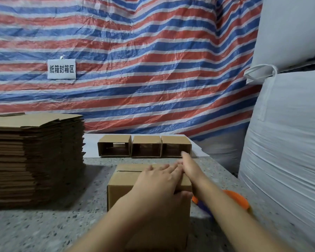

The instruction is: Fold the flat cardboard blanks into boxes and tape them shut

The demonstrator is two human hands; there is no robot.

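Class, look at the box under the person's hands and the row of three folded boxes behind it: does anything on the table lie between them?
Nothing visible does. Between the box under the hands and the row of three boxes there is only bare speckled table. The orange tape dispenser lies off to the right, and the stack of flat blanks stands to the left.

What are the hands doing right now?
Left hand: open, fingers flat on the box top.
Right hand: open, fingers straight, on the box's right edge.
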